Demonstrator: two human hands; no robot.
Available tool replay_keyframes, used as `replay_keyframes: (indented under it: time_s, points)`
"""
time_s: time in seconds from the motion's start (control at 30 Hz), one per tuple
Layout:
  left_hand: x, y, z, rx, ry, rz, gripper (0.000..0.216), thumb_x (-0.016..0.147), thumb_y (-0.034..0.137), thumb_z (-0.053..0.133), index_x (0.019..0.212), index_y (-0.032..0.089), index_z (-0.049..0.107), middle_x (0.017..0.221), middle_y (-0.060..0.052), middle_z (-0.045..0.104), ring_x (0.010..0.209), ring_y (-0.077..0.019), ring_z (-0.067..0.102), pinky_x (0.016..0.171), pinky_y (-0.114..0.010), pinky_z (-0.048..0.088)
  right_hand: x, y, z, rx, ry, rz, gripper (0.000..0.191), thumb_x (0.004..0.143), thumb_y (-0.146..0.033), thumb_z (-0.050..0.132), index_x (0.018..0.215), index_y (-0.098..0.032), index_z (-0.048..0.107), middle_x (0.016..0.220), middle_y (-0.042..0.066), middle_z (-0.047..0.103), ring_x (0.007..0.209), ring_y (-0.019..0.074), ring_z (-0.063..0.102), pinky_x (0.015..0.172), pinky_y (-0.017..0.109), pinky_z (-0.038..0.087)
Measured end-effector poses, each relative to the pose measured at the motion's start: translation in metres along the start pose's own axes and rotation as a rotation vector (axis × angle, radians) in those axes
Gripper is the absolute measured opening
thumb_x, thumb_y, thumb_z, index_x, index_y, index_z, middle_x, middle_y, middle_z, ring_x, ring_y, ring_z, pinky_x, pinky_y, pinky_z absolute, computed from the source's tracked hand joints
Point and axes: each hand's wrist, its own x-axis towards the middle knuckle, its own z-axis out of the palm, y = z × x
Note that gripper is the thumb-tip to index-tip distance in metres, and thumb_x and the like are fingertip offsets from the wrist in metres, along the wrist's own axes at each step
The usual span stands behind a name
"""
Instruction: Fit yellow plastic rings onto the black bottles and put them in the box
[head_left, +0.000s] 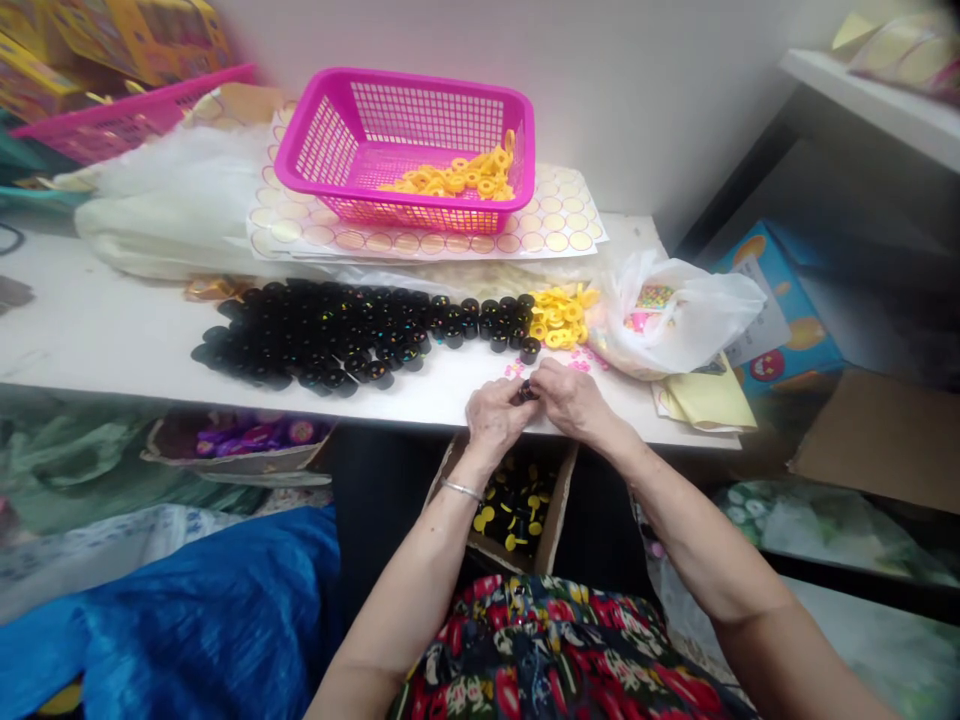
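One short, glossy, black plastic-looking cylinder (526, 391)

Location: near edge of the flat white tabletop (435, 390), between the two hands.

Grip: left hand (495, 414) narrowed around its left side; right hand (572, 399) pinching at its right side, fingertips close together. Fingers cover much of the piece; whether the right hand also carries a further part cannot be told.

Handling (judged): light, stiff, unlikely to dent; smooth sides probably slippery under dry fingertips. Best hold: thumb and forefinger around the curved wall, round ends left free. Breakage risk low; a dropped piece may roll.

Appearance: dark, rounded, shiny, small enough to be largely hidden by fingertips.

Similar stock: many glossy black cylinders with coloured specks (330, 325), close-packed in a wide cluster on the left, thinning towards the right.

Adjacent: one heap of yellow plastic-looking rings (559, 318), against the cluster's right end; several tiny loose pink pieces (580, 364), just beyond the hands.
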Motion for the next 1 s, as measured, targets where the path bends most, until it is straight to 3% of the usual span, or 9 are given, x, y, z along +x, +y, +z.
replay_keyframes:
  time_s: [0.2, 0.37, 0.53, 0.63, 0.77, 0.87, 1.0]
  points:
    - [0.001, 0.0, -0.001, 0.016, -0.017, -0.012, 0.022, 0.07, 0.042, 0.06, 0.078, 0.023, 0.067, 0.064, 0.002, 0.055, 0.063, -0.0119, 0.047, 0.058, -0.024, 0.031, 0.001, -0.006, 0.0, -0.101, -0.039, 0.0, 0.019, 0.083, -0.01, 0.039, 0.082, -0.015, 0.057, 0.085, 0.005, 0.053, 0.066, 0.0126, 0.044, 0.055, 0.024, 0.027]
    - [0.001, 0.0, -0.003, 0.014, -0.024, -0.006, 0.02, 0.072, 0.039, 0.058, 0.082, 0.024, 0.067, 0.067, 0.001, 0.058, 0.067, -0.0127, 0.049, 0.06, -0.024, 0.032, 0.002, -0.013, 0.006, -0.08, -0.018, 0.146, 0.02, 0.084, -0.013, 0.039, 0.078, -0.017, 0.058, 0.08, 0.004, 0.052, 0.063, 0.0125, 0.044, 0.053, 0.025, 0.025]
    - [0.002, -0.001, 0.0, 0.02, -0.003, 0.003, 0.017, 0.071, 0.037, 0.059, 0.077, 0.023, 0.066, 0.064, 0.001, 0.057, 0.064, -0.0126, 0.048, 0.059, -0.024, 0.03, 0.005, -0.008, 0.007, 0.14, 0.03, 0.167, 0.017, 0.081, -0.015, 0.045, 0.072, -0.017, 0.059, 0.076, 0.003, 0.053, 0.067, 0.0128, 0.05, 0.059, 0.024, 0.034]
    - [0.002, -0.001, 0.002, 0.018, 0.021, 0.014, 0.02, 0.07, 0.042, 0.06, 0.073, 0.022, 0.065, 0.065, 0.001, 0.056, 0.064, -0.0126, 0.047, 0.059, -0.024, 0.03, 0.01, 0.007, 0.001, 0.242, 0.138, 0.182, 0.012, 0.079, -0.014, 0.049, 0.076, -0.017, 0.061, 0.076, 0.003, 0.055, 0.075, 0.0144, 0.053, 0.068, 0.024, 0.04]
    - [0.001, -0.001, 0.001, -0.021, 0.026, 0.014, 0.026, 0.068, 0.048, 0.063, 0.071, 0.022, 0.065, 0.063, 0.001, 0.054, 0.064, -0.0122, 0.047, 0.059, -0.024, 0.03, 0.025, 0.031, -0.003, -0.097, 0.301, 0.345, 0.023, 0.078, -0.008, 0.042, 0.086, -0.017, 0.062, 0.093, 0.01, 0.057, 0.08, 0.0184, 0.053, 0.066, 0.028, 0.04]
    - [0.0, -0.001, -0.001, -0.052, 0.032, 0.004, 0.026, 0.066, 0.047, 0.064, 0.074, 0.022, 0.067, 0.063, 0.002, 0.054, 0.063, -0.0117, 0.046, 0.059, -0.023, 0.031, 0.039, 0.045, -0.001, -0.311, 0.185, 0.374, 0.03, 0.076, -0.003, 0.039, 0.091, -0.014, 0.063, 0.099, 0.016, 0.056, 0.08, 0.021, 0.053, 0.063, 0.03, 0.038]
    - [0.0, 0.0, -0.001, -0.091, 0.014, -0.015, 0.029, 0.066, 0.049, 0.065, 0.072, 0.022, 0.067, 0.062, 0.002, 0.053, 0.063, -0.0114, 0.046, 0.059, -0.023, 0.032, 0.045, 0.052, 0.0, -0.356, 0.064, 0.359, 0.031, 0.078, -0.004, 0.035, 0.09, -0.011, 0.063, 0.095, 0.017, 0.058, 0.079, 0.0229, 0.054, 0.063, 0.032, 0.038]
